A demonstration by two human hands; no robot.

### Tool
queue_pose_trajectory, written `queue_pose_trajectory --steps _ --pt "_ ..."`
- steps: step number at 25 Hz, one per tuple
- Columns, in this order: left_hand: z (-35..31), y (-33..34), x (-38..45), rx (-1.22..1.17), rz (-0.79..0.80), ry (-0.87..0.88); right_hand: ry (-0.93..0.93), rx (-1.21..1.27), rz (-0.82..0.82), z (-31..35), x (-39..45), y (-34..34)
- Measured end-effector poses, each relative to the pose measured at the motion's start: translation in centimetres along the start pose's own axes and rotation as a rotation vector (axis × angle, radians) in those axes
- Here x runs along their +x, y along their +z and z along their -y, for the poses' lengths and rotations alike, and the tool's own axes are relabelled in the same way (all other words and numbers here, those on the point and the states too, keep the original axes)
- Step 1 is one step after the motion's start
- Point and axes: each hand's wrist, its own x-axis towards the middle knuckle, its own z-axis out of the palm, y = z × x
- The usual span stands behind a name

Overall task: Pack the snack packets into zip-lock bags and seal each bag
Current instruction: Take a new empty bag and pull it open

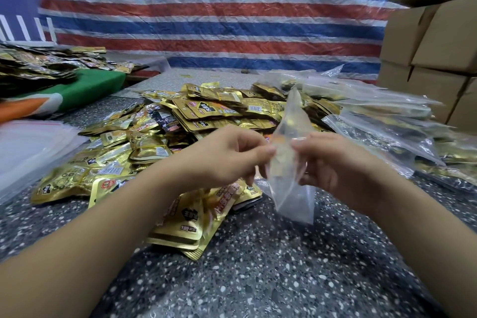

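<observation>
**Both hands pinch a clear zip-lock bag above the speckled table**

The left hand and the right hand meet in the middle of the view, each with fingers curled and fingertips pressed together on the edge of one clear zip-lock bag. The bag is held upright between them, its top corner pointing up and away and its lower end hanging just above the speckled table. It looks empty, though the plastic is blurred and see-through, so I cannot be sure of that.

Just below the left hand, at the near edge of the spread, lies a small stack of gold snack packets, flat on the table and partly hidden by the left forearm. Beyond the hands a large loose heap of gold packets covers the middle of the table, reaching out to the left.

To the right of the heap sits a pile of filled clear bags, lying on their sides and overlapping one another. At the near left edge is a flat stack of empty clear bags. Far left, more packets lie on a green board. Cardboard boxes are stacked at the far right, and a red, white and blue striped tarp hangs behind the table
</observation>
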Motion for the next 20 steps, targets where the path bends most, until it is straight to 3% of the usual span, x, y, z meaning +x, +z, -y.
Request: queue_pose_trajectory --steps 3,6,9,13,20 --pt "0.8 -1.3 0.6 0.139 -0.266 -0.225 -0.081 -0.227 -0.419 -0.3 0.7 -1.7" --pt "1.2 -1.7 0.8 0.228 -0.407 -0.261 -0.097 -0.279 -0.462 -0.7 0.7 -1.6" --pt "0.9 -0.9 0.5 0.287 -0.478 -0.113 -0.102 -0.255 -0.435 -1.1 0.9 -1.0" --pt "-0.5 0.4 -0.2 0.424 -0.349 0.207 -0.097 -0.226 -0.445 -1.4 1.1 -0.8" --pt "-1.8 1.7 -1.4 0.782 -0.144 0.231 -0.061 -0.136 -0.479 -1.1 0.8 -0.6"
